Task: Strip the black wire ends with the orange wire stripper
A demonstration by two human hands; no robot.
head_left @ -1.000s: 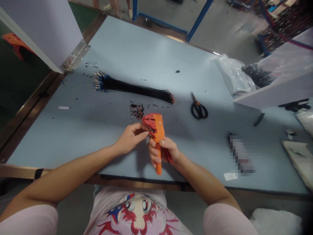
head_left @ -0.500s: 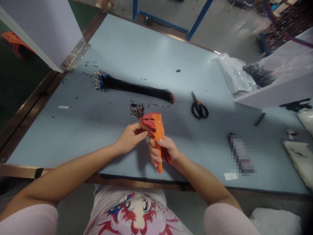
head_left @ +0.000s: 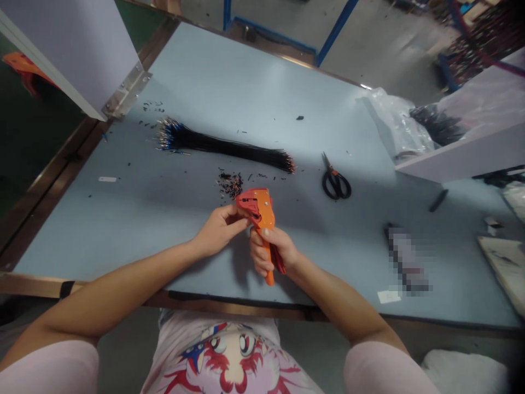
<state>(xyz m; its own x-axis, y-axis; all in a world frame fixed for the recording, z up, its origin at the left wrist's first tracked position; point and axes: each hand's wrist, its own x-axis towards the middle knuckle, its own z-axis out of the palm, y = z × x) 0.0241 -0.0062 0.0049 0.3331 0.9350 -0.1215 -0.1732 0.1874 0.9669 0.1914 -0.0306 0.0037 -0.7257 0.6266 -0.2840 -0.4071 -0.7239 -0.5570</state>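
Observation:
My right hand (head_left: 270, 249) is wrapped round the handles of an orange and red wire stripper (head_left: 266, 210), its head pointing away from me. At the tool's red jaw side, my left hand (head_left: 221, 229) is closed, thumb and fingers together; what they hold, if anything, is too small to make out. Just beyond the tool lies a small heap of black and copper-coloured scraps (head_left: 230, 186). Farther back, a bundle of black wires (head_left: 229, 144) rests on the table, with blue and metal ends at the left and copper-coloured ends at the right.
Black-handled scissors (head_left: 335, 183) lie right of the bundle. A blurred-out object (head_left: 408, 260) and a white label (head_left: 389, 296) are at the right. Clear plastic bags (head_left: 397, 123) lie by a white panel (head_left: 447, 156). Another white panel (head_left: 77, 49) stands at the left.
The wire stripper's lower handle end has shifted slightly up and right in my right hand's grip. My left hand stays in nearly the same place.

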